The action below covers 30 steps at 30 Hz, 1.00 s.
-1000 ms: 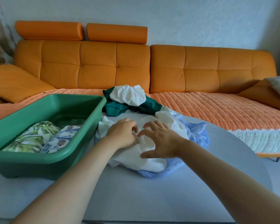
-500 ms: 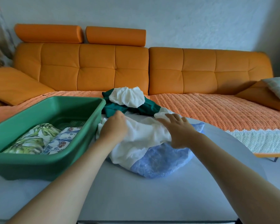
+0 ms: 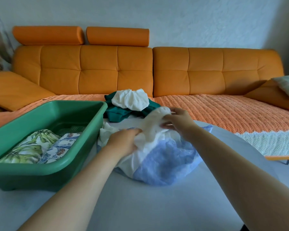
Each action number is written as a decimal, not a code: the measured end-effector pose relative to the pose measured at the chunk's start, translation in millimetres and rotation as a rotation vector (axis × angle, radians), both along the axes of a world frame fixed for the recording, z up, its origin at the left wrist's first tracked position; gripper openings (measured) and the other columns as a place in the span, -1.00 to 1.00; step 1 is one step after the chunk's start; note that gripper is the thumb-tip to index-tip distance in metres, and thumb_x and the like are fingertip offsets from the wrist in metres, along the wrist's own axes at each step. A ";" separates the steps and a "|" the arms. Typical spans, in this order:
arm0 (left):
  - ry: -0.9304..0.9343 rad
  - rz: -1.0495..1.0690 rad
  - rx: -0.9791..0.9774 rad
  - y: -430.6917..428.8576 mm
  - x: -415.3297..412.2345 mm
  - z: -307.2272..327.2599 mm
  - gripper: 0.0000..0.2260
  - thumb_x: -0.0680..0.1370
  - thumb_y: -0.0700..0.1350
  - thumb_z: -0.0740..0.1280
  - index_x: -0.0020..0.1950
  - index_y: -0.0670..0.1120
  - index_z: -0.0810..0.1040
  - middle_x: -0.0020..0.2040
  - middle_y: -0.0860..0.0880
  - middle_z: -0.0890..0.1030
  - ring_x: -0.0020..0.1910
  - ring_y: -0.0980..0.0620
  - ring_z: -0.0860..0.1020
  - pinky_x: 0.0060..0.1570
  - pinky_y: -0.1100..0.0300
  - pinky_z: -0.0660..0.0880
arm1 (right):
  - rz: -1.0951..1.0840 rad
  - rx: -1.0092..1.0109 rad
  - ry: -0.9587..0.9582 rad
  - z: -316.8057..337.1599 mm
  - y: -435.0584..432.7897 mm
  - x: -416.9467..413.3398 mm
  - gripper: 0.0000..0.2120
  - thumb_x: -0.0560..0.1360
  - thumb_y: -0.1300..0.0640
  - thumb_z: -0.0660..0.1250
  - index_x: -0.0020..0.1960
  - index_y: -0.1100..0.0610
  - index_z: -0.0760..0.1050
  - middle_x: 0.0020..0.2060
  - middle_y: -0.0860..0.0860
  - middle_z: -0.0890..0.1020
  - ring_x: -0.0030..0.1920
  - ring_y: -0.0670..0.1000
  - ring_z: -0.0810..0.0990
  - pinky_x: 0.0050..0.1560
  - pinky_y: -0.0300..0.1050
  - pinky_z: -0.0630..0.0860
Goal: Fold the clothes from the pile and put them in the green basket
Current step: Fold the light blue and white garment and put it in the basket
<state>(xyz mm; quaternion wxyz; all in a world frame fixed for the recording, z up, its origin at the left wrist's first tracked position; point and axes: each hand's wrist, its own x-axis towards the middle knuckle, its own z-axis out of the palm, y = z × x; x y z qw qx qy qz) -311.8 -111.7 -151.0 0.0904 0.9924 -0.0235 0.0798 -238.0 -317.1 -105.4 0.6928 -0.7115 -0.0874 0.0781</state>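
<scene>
My left hand (image 3: 123, 142) grips the white garment (image 3: 151, 129) low, to anchor it I think, while my right hand (image 3: 180, 120) pinches its top edge upward, freeing it from the blue garment (image 3: 167, 161) beneath, just beside the green basket (image 3: 32, 177).

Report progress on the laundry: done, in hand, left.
Done: two folded printed cloths lie in the green basket. In hand: left hand and right hand grip the white garment, not yet folded. Left: that one, the blue garment under it, plus the dark green garment and white bundle behind.
</scene>
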 end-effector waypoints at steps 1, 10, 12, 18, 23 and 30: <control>-0.074 0.086 -0.168 1.0 3.6 4.9 -0.51 0.55 -0.09 0.31 0.46 0.19 0.33 0.24 0.01 0.57 0.20 -0.11 0.54 0.01 0.09 0.47 | 0.091 0.132 -0.001 2.0 0.6 2.0 -0.43 0.52 0.40 0.36 0.49 0.21 0.31 0.24 0.14 0.59 0.13 0.10 0.66 0.17 0.08 0.61; -0.273 0.392 -0.205 13.9 3.5 16.7 -0.26 0.51 -0.25 0.32 0.60 0.02 0.02 0.58 -0.14 0.04 0.46 -0.23 0.24 0.28 -0.11 0.41 | 0.093 -0.582 -0.453 -18.8 0.9 6.2 -0.65 0.51 0.31 0.37 0.16 -0.07 0.57 0.20 -0.05 0.60 0.13 -0.07 0.60 0.06 -0.06 0.60; -0.282 0.168 -0.016 3.7 0.4 14.4 -0.36 0.51 -0.27 0.31 0.54 0.06 0.22 0.57 -0.09 0.08 0.51 -0.15 0.13 0.38 -0.05 0.27 | 0.203 -0.762 -0.528 -19.5 -1.2 -1.4 -0.84 0.48 0.18 0.45 0.01 -0.03 0.62 0.03 -0.13 0.64 -0.10 -0.22 0.57 -0.01 -0.21 0.48; 0.393 -0.179 0.150 -12.5 -21.1 10.3 -0.16 0.26 0.27 0.54 0.48 0.25 0.29 0.46 0.10 0.28 0.46 -0.01 0.24 0.41 0.01 0.25 | 0.642 -1.309 -0.329 -28.3 -1.7 -36.9 -0.19 0.23 -0.25 0.61 0.40 -0.19 0.39 0.29 -0.17 0.43 0.33 -0.04 0.44 0.37 -0.11 0.38; 0.502 -0.046 -0.071 4.2 -21.2 3.5 -0.46 0.36 0.11 0.54 0.30 0.14 0.50 0.16 0.03 0.56 0.02 -0.01 0.60 -0.14 0.18 0.54 | 0.708 -1.495 -0.390 -38.4 -10.9 -47.2 0.17 0.23 -0.19 0.63 0.59 -0.24 -0.06 0.58 -0.14 0.05 0.57 0.04 0.09 0.51 0.13 0.23; -0.076 0.335 0.042 10.5 -12.9 11.5 -0.79 0.60 -0.21 0.19 0.20 -0.05 0.48 0.20 -0.12 0.54 0.17 -0.13 0.53 0.12 0.02 0.50 | 0.509 -1.525 -0.476 -29.8 -40.3 -43.0 -0.05 0.46 0.12 0.47 0.62 -0.17 -0.05 0.62 -0.04 0.02 0.58 0.09 0.13 0.53 0.07 0.12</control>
